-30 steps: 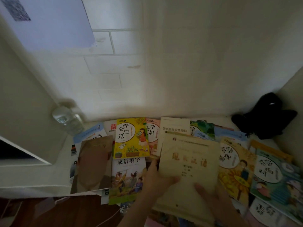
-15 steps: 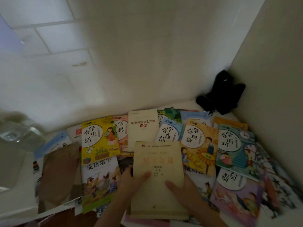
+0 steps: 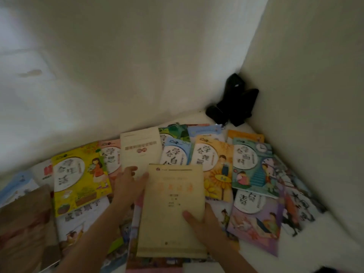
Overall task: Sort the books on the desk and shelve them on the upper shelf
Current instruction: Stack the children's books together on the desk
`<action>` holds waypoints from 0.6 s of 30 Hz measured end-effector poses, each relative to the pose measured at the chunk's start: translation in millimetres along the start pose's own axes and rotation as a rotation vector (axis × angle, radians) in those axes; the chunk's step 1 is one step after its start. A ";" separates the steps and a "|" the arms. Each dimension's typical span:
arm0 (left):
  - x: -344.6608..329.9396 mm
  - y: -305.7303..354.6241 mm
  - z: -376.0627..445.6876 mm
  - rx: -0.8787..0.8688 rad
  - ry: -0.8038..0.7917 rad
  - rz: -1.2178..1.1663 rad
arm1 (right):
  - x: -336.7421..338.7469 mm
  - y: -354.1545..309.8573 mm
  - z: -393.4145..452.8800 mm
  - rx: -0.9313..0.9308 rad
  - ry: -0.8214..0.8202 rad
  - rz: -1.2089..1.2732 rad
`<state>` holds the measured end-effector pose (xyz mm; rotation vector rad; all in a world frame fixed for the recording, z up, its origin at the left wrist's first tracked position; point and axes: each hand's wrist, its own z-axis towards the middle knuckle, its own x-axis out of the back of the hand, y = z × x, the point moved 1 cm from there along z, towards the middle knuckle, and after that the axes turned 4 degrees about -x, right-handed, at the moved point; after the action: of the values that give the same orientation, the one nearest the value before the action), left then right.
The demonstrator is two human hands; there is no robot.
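**Beige book held over the spread**

Right hand [image 3: 206, 223] grips the beige book [image 3: 173, 209] at its lower right edge, thumb on the cover. Left hand [image 3: 128, 184] lies flat, fingers relaxed, touching the cream booklet [image 3: 140, 152]. Picture books [image 3: 78, 178] cover the white bench [image 3: 315, 243]. Black object [image 3: 234, 107] in the far corner.

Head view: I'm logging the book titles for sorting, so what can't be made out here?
- Tan book: title smeared by motion blur.
- Cream booklet: print too blurred; the left hand covers its lower edge.
- Blue book: lower half hidden behind the tan book.
- Brown book: cut off by the left edge.
- Right hand: fingers hidden beneath the tan book.
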<state>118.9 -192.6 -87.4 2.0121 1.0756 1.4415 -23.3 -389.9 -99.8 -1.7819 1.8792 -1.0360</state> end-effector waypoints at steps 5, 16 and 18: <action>-25.5 -15.4 -37.2 0.059 -0.167 -0.091 | 4.7 -1.7 -4.5 0.007 -0.015 0.088; -52.4 49.0 -65.9 -0.010 0.061 0.049 | 63.0 -24.1 -2.8 0.182 0.104 0.052; -66.4 68.2 -62.9 -0.071 0.045 0.048 | 81.2 -29.9 7.3 0.190 0.130 0.037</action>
<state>73.2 -291.8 -54.3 1.9771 0.9862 1.5346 -9.1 -468.2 -65.2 -1.6008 1.8115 -1.2983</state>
